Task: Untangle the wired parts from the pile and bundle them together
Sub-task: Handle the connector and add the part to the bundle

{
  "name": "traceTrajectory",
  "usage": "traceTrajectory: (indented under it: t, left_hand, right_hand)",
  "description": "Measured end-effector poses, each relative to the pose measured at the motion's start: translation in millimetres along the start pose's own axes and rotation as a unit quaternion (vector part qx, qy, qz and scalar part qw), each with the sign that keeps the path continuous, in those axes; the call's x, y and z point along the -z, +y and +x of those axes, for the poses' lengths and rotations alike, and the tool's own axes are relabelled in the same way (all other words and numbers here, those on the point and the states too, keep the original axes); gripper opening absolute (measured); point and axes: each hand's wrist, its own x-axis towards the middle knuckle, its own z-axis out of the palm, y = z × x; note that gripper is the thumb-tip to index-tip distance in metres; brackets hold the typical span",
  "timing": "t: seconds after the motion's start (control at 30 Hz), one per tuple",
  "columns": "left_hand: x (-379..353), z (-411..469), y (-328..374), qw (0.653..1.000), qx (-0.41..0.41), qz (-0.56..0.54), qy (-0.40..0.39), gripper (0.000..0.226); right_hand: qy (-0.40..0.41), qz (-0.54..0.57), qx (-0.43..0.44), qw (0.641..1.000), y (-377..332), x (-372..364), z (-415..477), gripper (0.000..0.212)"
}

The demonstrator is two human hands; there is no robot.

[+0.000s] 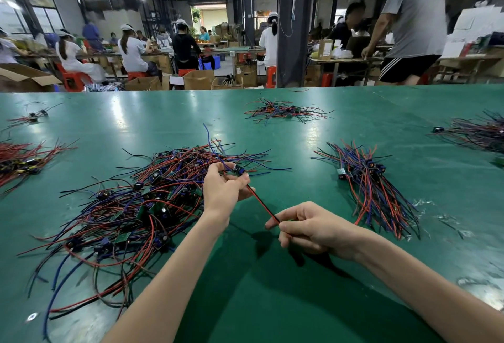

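Two bare forearms reach over a green worktop point(272, 301). The right hand point(311, 230), to the right of the tangled pile point(136, 206), pinches the free end of a red-and-black wire pair point(262, 203) between thumb and curled fingers. The left hand point(225, 188), at the pile's right edge, grips the small dark component point(238, 170) at the pair's other end, so the wires run taut between the hands. Other strands of the pile crowd round that component. The likely risk is that pulling while a strand is snagged drags the pile along or strains the wire's joint. A neater bundle point(368, 187) lies further right of the pile.
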Motion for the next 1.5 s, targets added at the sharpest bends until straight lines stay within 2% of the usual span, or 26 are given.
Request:
traceTrajectory:
  t: [0.43,0.67,0.83,1.0,1.13,1.23,1.4,1.5]
  left_hand:
    - [5.6,5.1,2.6,1.0,0.0,-0.018,0.021,0.03]
    - [4.3,4.2,4.6,0.999,0.012,-0.034,0.022,0.031]
    - [1.7,0.4,6.2,0.999,0.021,-0.036,-0.002,0.032]
    - [-1.0,-0.3,6.6,0.999,0.038,-0.034,-0.019,0.031]
    - [-0.6,-0.5,7.2,0.997,0.053,-0.039,-0.027,0.029]
    - [2.1,1.2,8.0,0.997,0.063,-0.047,-0.022,0.027]
    - [1.2,0.3,7.4,0.996,0.067,-0.043,-0.033,0.026]
    - [-0.8,-1.4,6.7,0.997,0.061,-0.036,-0.042,0.027]
  right_hand:
    - [-0.006,0.006,-0.008,1.0,0.3,1.9,-1.1,0.024]
    - [-0.031,-0.036,0.072,0.996,1.0,-6.4,-7.1,0.02]
    - [0.007,-0.082,0.147,0.986,-1.3,-10.6,-8.5,0.026]
    - [0.02,-0.125,0.153,0.98,-2.1,-11.4,-10.6,0.029]
    - [0.062,-0.147,0.152,0.975,-5.0,-11.4,-9.8,0.038]
    - [0.073,-0.125,0.103,0.984,-9.6,-4.8,-9.5,0.037]
    - [0.047,0.026,-0.083,0.995,-12.5,12.6,-6.6,0.025]
    - [0.033,0.036,-0.109,0.993,-14.0,21.2,-7.2,0.025]
